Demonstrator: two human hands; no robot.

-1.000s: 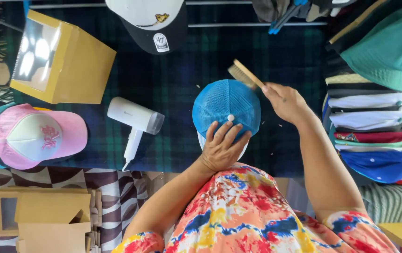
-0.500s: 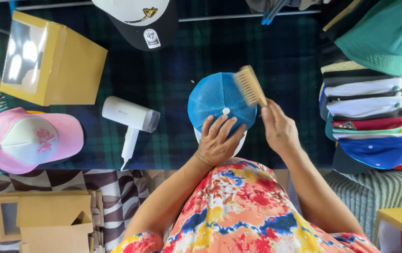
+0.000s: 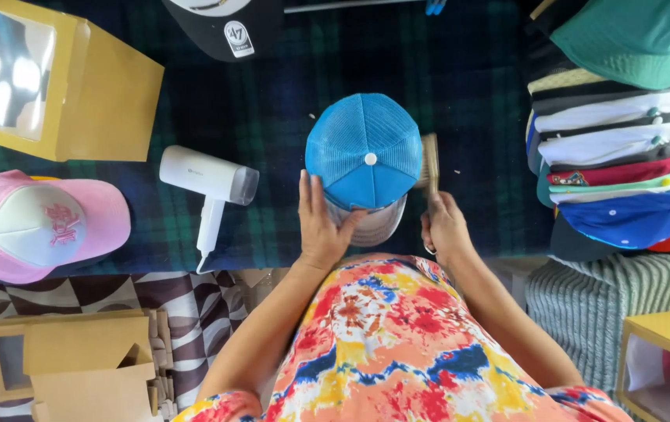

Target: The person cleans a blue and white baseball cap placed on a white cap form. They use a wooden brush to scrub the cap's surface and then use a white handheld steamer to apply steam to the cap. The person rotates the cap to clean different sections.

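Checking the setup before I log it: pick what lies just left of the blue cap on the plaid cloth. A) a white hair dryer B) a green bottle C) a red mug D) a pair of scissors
A: the white hair dryer lies on the plaid cloth, left of the blue cap.

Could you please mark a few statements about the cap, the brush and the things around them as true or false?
1. The left hand rests on the blue cap. True.
2. The right hand holds a pair of scissors. False: it holds a brush against the cap's side.
3. The white hairdryer lies left of the blue cap. True.
4. The pink cap sits on the stack of caps. False: it lies far left, apart from the stack.
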